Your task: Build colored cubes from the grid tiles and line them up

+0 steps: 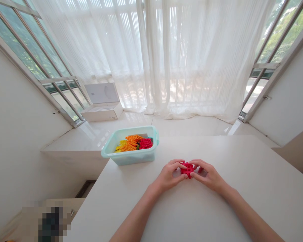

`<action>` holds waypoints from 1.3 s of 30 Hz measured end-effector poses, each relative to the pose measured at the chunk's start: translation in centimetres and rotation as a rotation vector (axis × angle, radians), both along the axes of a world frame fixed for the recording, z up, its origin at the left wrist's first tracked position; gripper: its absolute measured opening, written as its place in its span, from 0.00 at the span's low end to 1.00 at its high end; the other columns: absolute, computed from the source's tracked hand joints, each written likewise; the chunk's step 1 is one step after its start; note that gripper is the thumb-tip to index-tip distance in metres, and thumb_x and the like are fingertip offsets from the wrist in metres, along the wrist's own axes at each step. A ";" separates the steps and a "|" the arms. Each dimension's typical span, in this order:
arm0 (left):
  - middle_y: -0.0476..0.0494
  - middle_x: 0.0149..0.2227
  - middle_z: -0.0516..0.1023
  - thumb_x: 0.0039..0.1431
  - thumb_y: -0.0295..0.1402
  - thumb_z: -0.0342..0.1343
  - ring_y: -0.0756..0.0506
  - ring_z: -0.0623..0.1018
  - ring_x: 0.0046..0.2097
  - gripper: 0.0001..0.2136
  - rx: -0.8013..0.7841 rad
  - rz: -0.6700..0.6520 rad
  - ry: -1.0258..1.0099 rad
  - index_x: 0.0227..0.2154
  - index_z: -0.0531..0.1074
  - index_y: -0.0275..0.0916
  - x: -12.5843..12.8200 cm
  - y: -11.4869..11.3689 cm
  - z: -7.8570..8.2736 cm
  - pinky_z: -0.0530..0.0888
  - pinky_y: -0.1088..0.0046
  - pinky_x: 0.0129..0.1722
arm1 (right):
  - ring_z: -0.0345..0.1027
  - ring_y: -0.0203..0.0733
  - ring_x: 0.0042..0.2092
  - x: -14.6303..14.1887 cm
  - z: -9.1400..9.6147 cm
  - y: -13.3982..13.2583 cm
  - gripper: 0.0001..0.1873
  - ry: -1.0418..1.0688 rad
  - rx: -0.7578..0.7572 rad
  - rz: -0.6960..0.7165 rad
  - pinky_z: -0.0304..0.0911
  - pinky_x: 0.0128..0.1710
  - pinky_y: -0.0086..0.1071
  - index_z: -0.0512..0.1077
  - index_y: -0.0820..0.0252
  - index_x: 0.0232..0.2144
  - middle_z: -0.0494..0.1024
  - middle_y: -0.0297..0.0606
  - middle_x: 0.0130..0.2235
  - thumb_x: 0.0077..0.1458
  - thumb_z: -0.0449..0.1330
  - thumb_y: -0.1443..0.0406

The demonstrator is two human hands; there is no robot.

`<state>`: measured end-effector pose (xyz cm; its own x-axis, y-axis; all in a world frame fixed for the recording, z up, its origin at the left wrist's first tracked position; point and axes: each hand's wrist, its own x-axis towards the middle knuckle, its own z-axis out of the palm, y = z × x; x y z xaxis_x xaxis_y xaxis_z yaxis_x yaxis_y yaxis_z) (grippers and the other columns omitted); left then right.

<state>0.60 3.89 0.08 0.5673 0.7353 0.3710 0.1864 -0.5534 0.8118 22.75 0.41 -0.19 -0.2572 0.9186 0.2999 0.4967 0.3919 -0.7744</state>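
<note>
Bare forearms (133, 218) rise from the bottom of the frame to a left hand (170, 174) and a right hand (207, 175). Their fingers (178, 164) curl closed from either side around a red interlocking plastic cluster (187, 169), held over the white table (255, 161), right of centre. It is squat, with no clear long axis, and both hands are equally near. Toward the upper left, a pale aqua plastic tub (131, 158) holds orange, yellow and red building pieces (132, 143). Beyond it, a white cardboard box (102, 112) stands near sheer curtains (179, 57).
</note>
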 end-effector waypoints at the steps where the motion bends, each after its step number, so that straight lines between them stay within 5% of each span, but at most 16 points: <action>1: 0.40 0.52 0.76 0.56 0.35 0.63 0.41 0.73 0.57 0.09 -0.010 0.005 -0.005 0.40 0.76 0.43 0.0 0.0 0.0 0.69 0.62 0.56 | 0.72 0.44 0.39 0.0 0.0 0.0 0.16 -0.009 0.000 -0.007 0.71 0.35 0.37 0.71 0.51 0.48 0.78 0.40 0.45 0.57 0.60 0.59; 7: 0.40 0.52 0.75 0.54 0.35 0.64 0.42 0.75 0.53 0.13 -0.086 0.009 0.014 0.43 0.74 0.43 -0.1 0.3 0.0 0.73 0.69 0.44 | 0.72 0.44 0.40 0.1 -0.2 0.1 0.17 -0.013 -0.030 -0.012 0.71 0.36 0.37 0.70 0.51 0.49 0.78 0.39 0.44 0.56 0.61 0.59; 13: 0.37 0.59 0.69 0.53 0.35 0.65 0.39 0.71 0.58 0.18 -0.082 0.062 -0.021 0.47 0.72 0.43 -0.3 0.0 0.5 0.74 0.67 0.46 | 0.72 0.44 0.44 0.6 -0.6 0.3 0.23 0.115 -0.102 -0.035 0.72 0.41 0.38 0.64 0.51 0.57 0.72 0.44 0.55 0.61 0.56 0.54; 19: 0.42 0.45 0.78 0.63 0.36 0.54 0.47 0.78 0.42 0.09 0.159 0.309 -0.063 0.44 0.72 0.41 -2.4 -0.3 4.4 0.74 0.70 0.40 | 0.74 0.44 0.43 1.0 -1.0 0.6 0.24 0.277 -0.181 -0.089 0.72 0.38 0.37 0.66 0.53 0.55 0.73 0.46 0.54 0.64 0.48 0.48; 23: 0.45 0.39 0.79 0.62 0.37 0.53 0.45 0.77 0.40 0.09 0.369 0.561 0.165 0.41 0.74 0.42 -5.6 2.9 8.7 0.73 0.68 0.45 | 0.74 0.44 0.41 0.9 -0.8 0.6 0.24 0.296 -0.207 -0.125 0.72 0.38 0.37 0.71 0.55 0.49 0.76 0.45 0.50 0.63 0.49 0.47; 26: 0.44 0.40 0.80 0.61 0.34 0.50 0.43 0.78 0.42 0.10 0.300 0.634 0.442 0.40 0.75 0.41 -7.8 6.9 10.6 0.72 0.66 0.47 | 0.73 0.44 0.41 0.7 -0.5 0.4 0.24 0.271 -0.224 -0.148 0.71 0.39 0.38 0.72 0.56 0.47 0.77 0.43 0.44 0.62 0.51 0.47; 32: 0.46 0.42 0.82 0.57 0.34 0.50 0.41 0.78 0.44 0.12 0.117 0.449 0.822 0.39 0.77 0.43 -9.8 11.2 10.8 0.72 0.72 0.38 | 0.72 0.43 0.41 0.5 -0.1 0.3 0.22 0.256 -0.187 -0.153 0.70 0.38 0.35 0.74 0.57 0.43 0.78 0.40 0.41 0.62 0.52 0.48; 39: 0.47 0.40 0.82 0.54 0.32 0.51 0.41 0.78 0.42 0.12 0.229 0.558 0.953 0.37 0.78 0.45 -8.9 10.8 11.1 0.67 0.73 0.33 | 0.71 0.43 0.41 0.5 -0.3 0.5 0.20 0.270 -0.185 -0.163 0.68 0.39 0.35 0.74 0.56 0.43 0.78 0.40 0.42 0.62 0.52 0.50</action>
